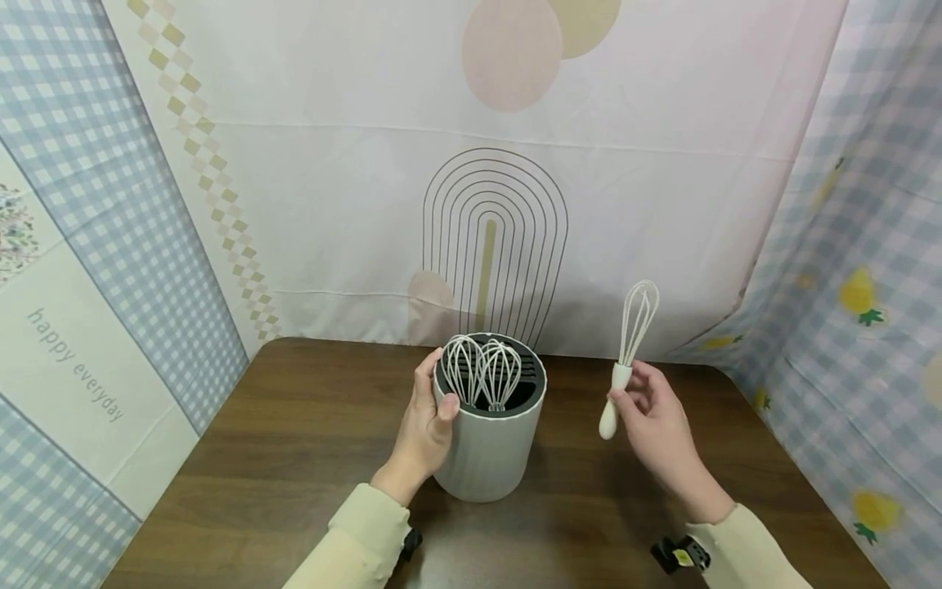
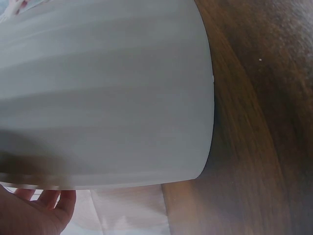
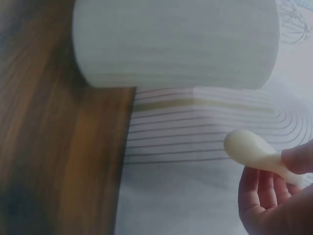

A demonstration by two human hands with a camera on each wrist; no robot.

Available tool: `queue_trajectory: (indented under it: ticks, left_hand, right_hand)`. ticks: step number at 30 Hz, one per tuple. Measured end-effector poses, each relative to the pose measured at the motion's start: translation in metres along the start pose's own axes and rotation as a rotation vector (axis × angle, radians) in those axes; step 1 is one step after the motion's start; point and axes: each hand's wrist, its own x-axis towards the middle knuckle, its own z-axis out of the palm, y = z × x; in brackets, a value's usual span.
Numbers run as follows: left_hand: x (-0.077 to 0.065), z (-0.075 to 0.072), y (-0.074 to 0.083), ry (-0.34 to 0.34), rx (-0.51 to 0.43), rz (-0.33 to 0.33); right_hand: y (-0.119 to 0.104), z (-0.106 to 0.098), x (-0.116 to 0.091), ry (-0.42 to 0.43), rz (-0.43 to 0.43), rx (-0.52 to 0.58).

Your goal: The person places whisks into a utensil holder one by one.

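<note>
A pale ribbed utensil holder (image 1: 489, 458) with a dark slotted top stands upright on the table. Two whisks, a left one (image 1: 462, 364) and a right one (image 1: 502, 368), stick up from its front opening, their handles hidden inside. My left hand (image 1: 427, 417) grips the holder's left side near the rim, thumb toward the front; in the left wrist view the holder's wall (image 2: 117, 107) fills much of the frame. To the right, my right hand (image 1: 655, 417) pinches a third whisk (image 1: 621, 376) by its white handle (image 3: 249, 149), wires upward, apart from the holder.
The brown wooden table (image 1: 294, 442) ends at a white patterned cloth (image 1: 353, 229) hanging behind it. Blue checked cloths hang at the left (image 1: 88, 147) and right (image 1: 832, 352) sides.
</note>
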Motion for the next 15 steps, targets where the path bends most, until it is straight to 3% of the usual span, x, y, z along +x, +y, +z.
queue_trajectory:
  ticks: [15]
  left_hand:
    - [0.000, 0.001, -0.001, -0.001, -0.001, 0.017]
  right_hand:
    - [-0.046, 0.031, 0.010, -0.003, -0.091, 0.310]
